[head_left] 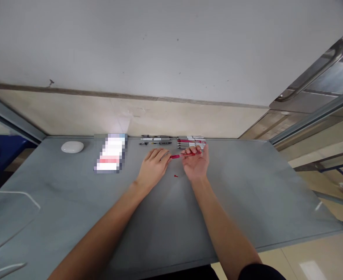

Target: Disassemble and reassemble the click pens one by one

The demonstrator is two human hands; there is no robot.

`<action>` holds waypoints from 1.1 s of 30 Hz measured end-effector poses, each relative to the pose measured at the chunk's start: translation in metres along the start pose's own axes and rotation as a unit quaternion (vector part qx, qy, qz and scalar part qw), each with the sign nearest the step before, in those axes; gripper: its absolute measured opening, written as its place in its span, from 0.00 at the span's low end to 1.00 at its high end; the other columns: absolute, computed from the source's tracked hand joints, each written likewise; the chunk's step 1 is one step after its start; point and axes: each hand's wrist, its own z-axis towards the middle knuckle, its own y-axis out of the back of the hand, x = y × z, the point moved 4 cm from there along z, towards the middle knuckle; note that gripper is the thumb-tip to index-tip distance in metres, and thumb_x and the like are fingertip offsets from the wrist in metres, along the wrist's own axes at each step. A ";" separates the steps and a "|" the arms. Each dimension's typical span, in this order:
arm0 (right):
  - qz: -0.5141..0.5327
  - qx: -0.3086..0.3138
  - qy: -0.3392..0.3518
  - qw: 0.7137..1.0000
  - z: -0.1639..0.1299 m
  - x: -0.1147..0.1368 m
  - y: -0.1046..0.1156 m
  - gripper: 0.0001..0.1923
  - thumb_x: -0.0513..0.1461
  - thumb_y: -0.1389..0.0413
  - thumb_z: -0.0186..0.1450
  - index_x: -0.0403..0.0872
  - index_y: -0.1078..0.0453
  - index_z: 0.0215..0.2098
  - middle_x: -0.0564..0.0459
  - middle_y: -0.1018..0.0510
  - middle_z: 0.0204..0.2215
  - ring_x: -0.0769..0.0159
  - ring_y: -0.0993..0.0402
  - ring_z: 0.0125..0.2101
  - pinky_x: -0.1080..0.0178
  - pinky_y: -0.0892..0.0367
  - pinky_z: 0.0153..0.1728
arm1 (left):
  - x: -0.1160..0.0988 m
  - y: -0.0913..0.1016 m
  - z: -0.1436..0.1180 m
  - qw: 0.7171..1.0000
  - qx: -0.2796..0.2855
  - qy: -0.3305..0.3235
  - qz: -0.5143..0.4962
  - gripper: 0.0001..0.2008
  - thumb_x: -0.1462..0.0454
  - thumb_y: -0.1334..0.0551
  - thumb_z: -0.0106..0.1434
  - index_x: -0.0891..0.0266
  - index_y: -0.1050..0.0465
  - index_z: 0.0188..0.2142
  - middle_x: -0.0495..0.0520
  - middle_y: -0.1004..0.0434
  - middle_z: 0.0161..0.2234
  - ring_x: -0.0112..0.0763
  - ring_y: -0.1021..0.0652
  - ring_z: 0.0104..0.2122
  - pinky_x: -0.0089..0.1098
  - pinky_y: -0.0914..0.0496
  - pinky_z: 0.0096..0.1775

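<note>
A red pen point(177, 156) lies level between my two hands, above the grey table. My left hand point(153, 166) pinches it by its left end, palm down. My right hand point(197, 168) is turned palm up, its fingers curled round the pen's right part and hiding some of it. Below the pen, on the table, is a small red piece point(176, 175), perhaps a pen part. Just beyond my right hand lies a group of white and red pens point(192, 140), partly covered by my fingers. Beyond my left hand are several black and white pens point(156, 139), laid side by side.
The grey table point(241, 194) runs up against a wall point(171, 116). A phone point(111, 152), blurred out, and a white rounded case point(72, 147) rest to the left. White cables point(13, 190) cross the left side. A metal handle point(314, 74) is at the upper right.
</note>
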 end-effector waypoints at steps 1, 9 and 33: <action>-0.057 -0.022 0.017 0.998 0.001 0.004 0.005 0.18 0.55 0.45 0.64 0.51 0.37 0.27 0.61 0.33 0.23 0.68 0.31 0.26 0.57 0.28 0.38 | 0.001 0.000 0.000 1.000 -0.001 0.004 0.003 0.09 0.66 0.43 0.70 0.62 0.24 0.42 0.56 0.19 0.45 0.40 0.21 0.45 0.41 0.27 0.49; -0.683 0.187 0.436 0.556 -0.035 0.031 -0.011 0.12 0.35 0.44 0.66 0.54 0.25 0.46 0.52 0.18 0.45 0.61 0.25 0.51 0.53 0.37 0.58 | 0.001 0.004 -0.001 0.999 -0.008 0.005 0.033 0.09 0.67 0.43 0.70 0.63 0.23 0.43 0.56 0.19 0.45 0.42 0.21 0.45 0.42 0.27 0.49; -0.779 0.232 0.382 0.440 -0.014 0.046 0.020 0.13 0.35 0.48 0.69 0.55 0.22 0.42 0.54 0.16 0.42 0.64 0.22 0.39 0.61 0.35 0.40 | 0.007 -0.016 -0.014 0.990 0.100 0.099 0.026 0.21 0.56 0.47 0.72 0.61 0.30 0.59 0.61 0.29 0.60 0.49 0.30 0.60 0.52 0.36 0.60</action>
